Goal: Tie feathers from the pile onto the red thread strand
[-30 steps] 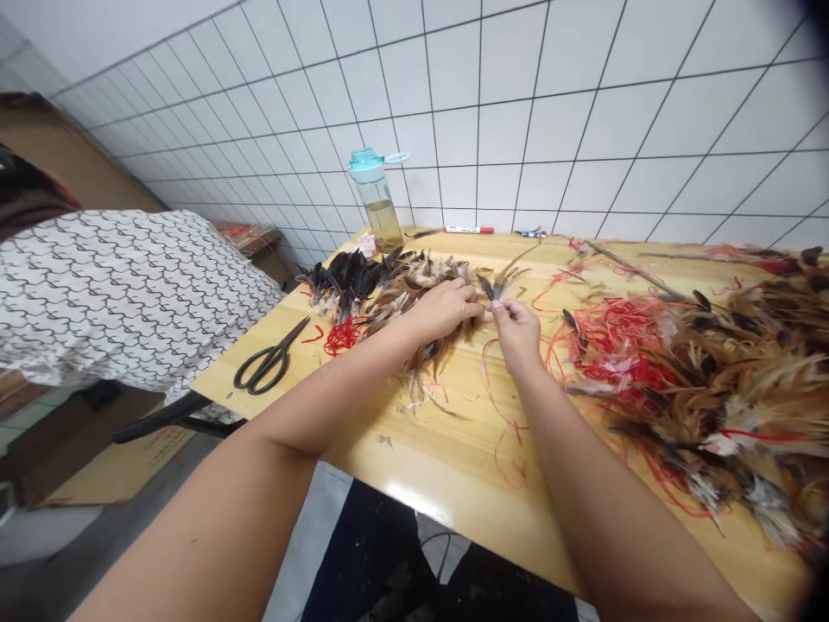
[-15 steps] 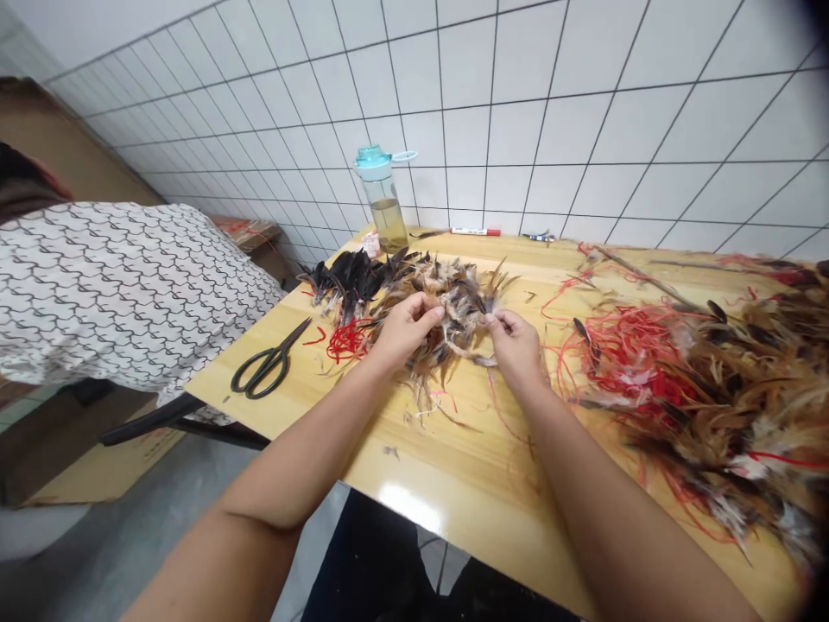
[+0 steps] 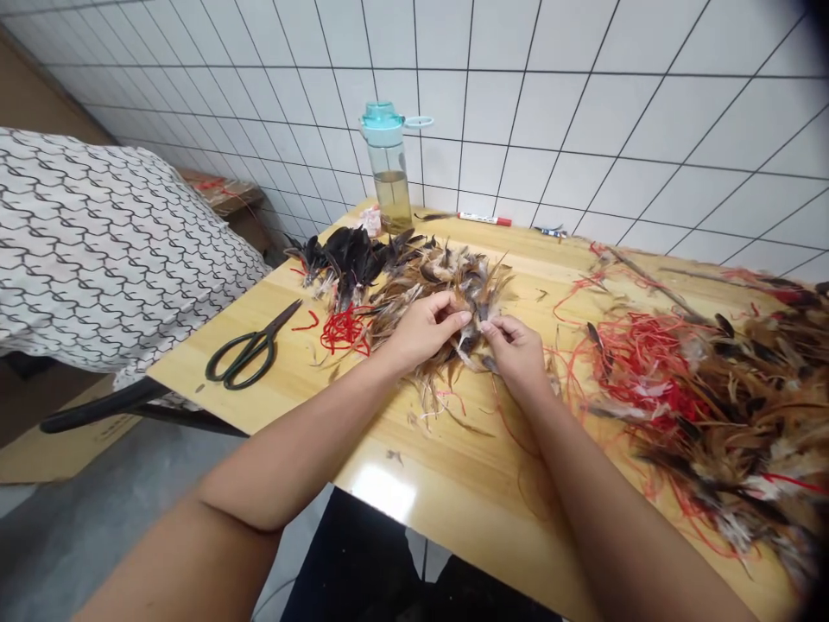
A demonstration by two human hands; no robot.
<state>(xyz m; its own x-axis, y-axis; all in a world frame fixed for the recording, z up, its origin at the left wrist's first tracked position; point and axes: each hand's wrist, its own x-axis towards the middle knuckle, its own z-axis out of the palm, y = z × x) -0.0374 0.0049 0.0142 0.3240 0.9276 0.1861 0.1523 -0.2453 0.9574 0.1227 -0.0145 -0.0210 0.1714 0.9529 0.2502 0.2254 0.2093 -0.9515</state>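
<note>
Right hand (image 3: 518, 347): your thumb and fingers pinched a small feather tuft (image 3: 493, 292) low down, seemingly so its plumes could fan freely, beside the brown feather pile (image 3: 418, 278).
Left hand (image 3: 424, 328): your thumb and fingertips came narrowly together just across from it; whether they gripped anything, I couldn't tell.
Scissors (image 3: 270, 332): lay well left, handles nearer you, likely for easy grabbing.
Red strings (image 3: 344, 331): lay bunched by the pile, probably for reach.
Black feathers (image 3: 353, 259): lay left of the brown, perhaps sorted by colour.
Bottle (image 3: 390, 168): stood upright farther back, presumably clear of your elbows.
</note>
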